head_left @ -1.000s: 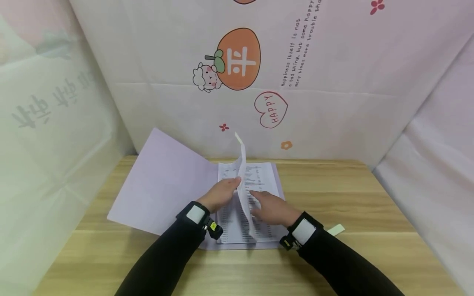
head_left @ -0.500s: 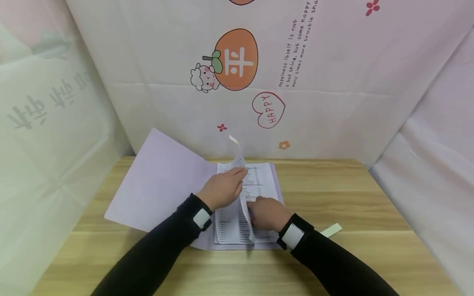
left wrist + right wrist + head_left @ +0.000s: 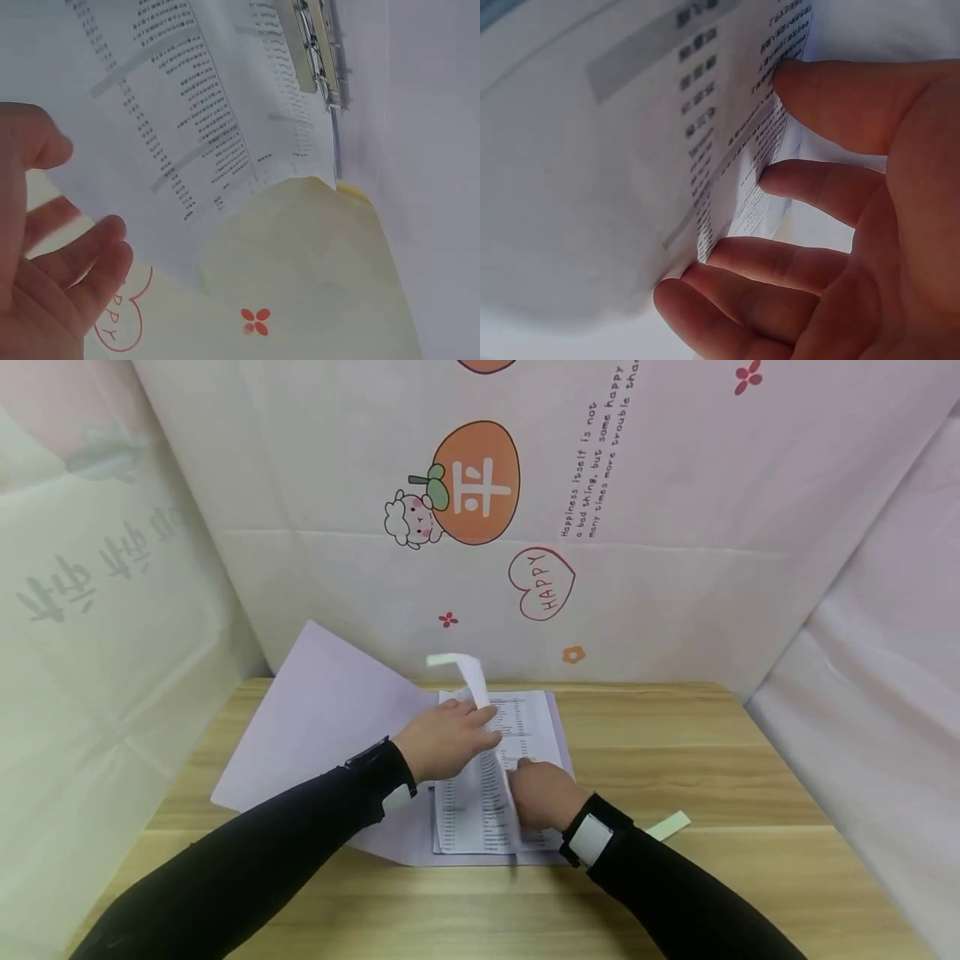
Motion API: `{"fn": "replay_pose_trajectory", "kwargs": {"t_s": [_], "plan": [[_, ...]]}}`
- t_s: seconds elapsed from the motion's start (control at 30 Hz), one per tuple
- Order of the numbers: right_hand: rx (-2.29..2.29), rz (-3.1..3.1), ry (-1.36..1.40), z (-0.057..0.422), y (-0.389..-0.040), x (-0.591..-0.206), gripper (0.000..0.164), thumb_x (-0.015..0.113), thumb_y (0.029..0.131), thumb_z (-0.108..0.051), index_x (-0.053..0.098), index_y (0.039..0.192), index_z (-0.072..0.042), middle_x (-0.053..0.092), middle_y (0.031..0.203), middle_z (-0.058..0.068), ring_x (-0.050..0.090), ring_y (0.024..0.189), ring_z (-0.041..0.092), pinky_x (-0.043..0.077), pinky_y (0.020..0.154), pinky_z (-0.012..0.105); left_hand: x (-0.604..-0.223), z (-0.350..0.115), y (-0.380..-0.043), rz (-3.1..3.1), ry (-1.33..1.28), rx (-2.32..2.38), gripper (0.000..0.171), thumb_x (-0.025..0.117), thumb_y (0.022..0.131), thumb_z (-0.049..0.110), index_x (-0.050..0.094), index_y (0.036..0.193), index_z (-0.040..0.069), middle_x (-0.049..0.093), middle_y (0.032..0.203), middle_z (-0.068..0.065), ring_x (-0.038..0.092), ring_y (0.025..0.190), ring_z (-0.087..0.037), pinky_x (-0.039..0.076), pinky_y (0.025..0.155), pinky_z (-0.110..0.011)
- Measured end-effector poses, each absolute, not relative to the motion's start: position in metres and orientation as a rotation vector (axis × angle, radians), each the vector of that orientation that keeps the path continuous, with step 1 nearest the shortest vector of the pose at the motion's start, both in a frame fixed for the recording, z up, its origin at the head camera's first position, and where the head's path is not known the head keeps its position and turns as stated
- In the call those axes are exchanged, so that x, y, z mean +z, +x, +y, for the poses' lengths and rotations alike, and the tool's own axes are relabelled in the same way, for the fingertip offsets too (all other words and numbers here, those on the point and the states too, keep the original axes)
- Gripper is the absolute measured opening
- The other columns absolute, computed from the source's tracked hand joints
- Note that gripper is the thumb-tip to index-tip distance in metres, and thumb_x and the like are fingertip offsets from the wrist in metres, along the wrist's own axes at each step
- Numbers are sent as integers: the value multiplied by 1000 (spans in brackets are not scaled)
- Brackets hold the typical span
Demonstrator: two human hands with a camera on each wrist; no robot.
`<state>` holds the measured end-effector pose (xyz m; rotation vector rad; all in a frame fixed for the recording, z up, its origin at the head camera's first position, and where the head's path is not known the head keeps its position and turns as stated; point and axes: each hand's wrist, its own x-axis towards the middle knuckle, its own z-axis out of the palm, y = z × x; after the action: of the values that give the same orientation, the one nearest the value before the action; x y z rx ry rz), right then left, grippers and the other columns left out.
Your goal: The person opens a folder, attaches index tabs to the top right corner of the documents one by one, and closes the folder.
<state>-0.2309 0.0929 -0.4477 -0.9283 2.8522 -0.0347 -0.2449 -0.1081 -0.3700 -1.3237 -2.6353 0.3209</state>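
A lavender folder (image 3: 322,718) lies open on the wooden table, a stack of printed sheets (image 3: 525,714) on its right side. One raised sheet (image 3: 498,793) stands up between my hands, its top curling left and ending in a pale green tab (image 3: 442,659). My left hand (image 3: 446,742) is by the upper part of this sheet, fingers spread and thumb apart. In the left wrist view its fingers (image 3: 105,277) curve loosely beside the paper. My right hand (image 3: 547,793) touches the sheet's right face low down; the right wrist view shows its extended fingers (image 3: 780,259) against the print.
A pale green strip (image 3: 669,825) sticks out past my right forearm on the table (image 3: 750,860). In the left wrist view a metal clip (image 3: 304,45) sits along the folder's spine. Printed cloth (image 3: 660,610) hangs behind the table and at both sides.
My left hand has moved from pinching the raised sheet's edge to spread fingers beside its upper part. The sheet's top has bent over leftward. My right hand has shifted slightly lower.
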Motion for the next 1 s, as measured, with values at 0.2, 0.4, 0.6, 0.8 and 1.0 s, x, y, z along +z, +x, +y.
{"fn": "replay_pose_trajectory", "kwargs": {"t_s": [0.2, 0.4, 0.6, 0.8, 1.0], "plan": [[68, 2851, -883, 91, -231, -450, 35, 72, 87, -23, 72, 119, -10, 64, 84, 6, 52, 66, 15, 46, 59, 33, -371, -106, -247, -2539, -1501, 315, 27, 61, 100, 18, 68, 126, 22, 63, 129, -3, 57, 114, -21, 43, 103, -36], [53, 2823, -764, 89, -230, -448, 52, 70, 91, -30, 60, 140, -15, 62, 95, 8, 50, 62, 17, 43, 57, 31, -369, -114, -255, -2504, -1549, 416, 19, 68, 97, 19, 74, 114, 20, 64, 128, -3, 55, 117, -22, 40, 104, -33], [34, 2824, -776, 87, -229, -447, 51, 70, 91, -32, 62, 138, -14, 64, 100, 10, 52, 67, 17, 46, 61, 32, -355, -135, -257, -2511, -1558, 452, 16, 70, 95, 16, 74, 111, 17, 67, 123, -3, 58, 113, -23, 43, 101, -33], [71, 2831, -772, 88, -228, -449, 53, 69, 92, -34, 59, 140, -14, 64, 114, 15, 56, 77, 16, 50, 69, 33, -347, -161, -259, -2578, -1481, 415, 15, 68, 95, 14, 73, 110, 14, 69, 118, -4, 59, 99, -21, 49, 93, -31], [86, 2843, -796, 89, -228, -450, 54, 68, 92, -35, 59, 141, -13, 63, 117, 16, 56, 77, 16, 50, 69, 32, -341, -190, -258, -2673, -1384, 351, 14, 72, 92, 11, 73, 105, 9, 70, 115, -7, 60, 96, -24, 51, 91, -35]]}}
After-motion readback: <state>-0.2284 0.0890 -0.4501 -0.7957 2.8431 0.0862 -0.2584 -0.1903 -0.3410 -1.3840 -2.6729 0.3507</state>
